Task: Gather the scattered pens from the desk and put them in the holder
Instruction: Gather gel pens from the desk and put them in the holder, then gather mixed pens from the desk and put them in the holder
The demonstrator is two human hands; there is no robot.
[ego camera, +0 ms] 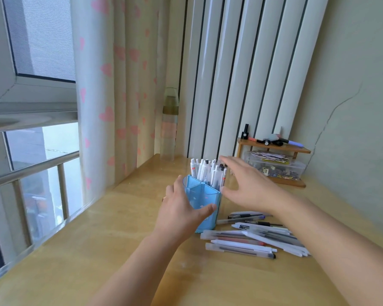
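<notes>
A light blue pen holder [205, 195] with several compartments stands on the wooden desk [111, 250]. Several white pens [207, 171] stand upright in its far compartments. My left hand [181, 208] grips the holder from the left, thumb across its front wall. Spread wide, my right hand [250, 186] hovers just right of the upright pens and holds nothing. A pile of scattered pens [252, 237], white, clear and dark, lies flat on the desk right of the holder, partly under my right forearm.
A clear plastic box [276, 167] of small items sits under a small wooden shelf [274, 144] at the back right. A tall bottle [169, 124] stands by the heart-print curtain [111, 96]. The desk's left edge borders a window railing [31, 168].
</notes>
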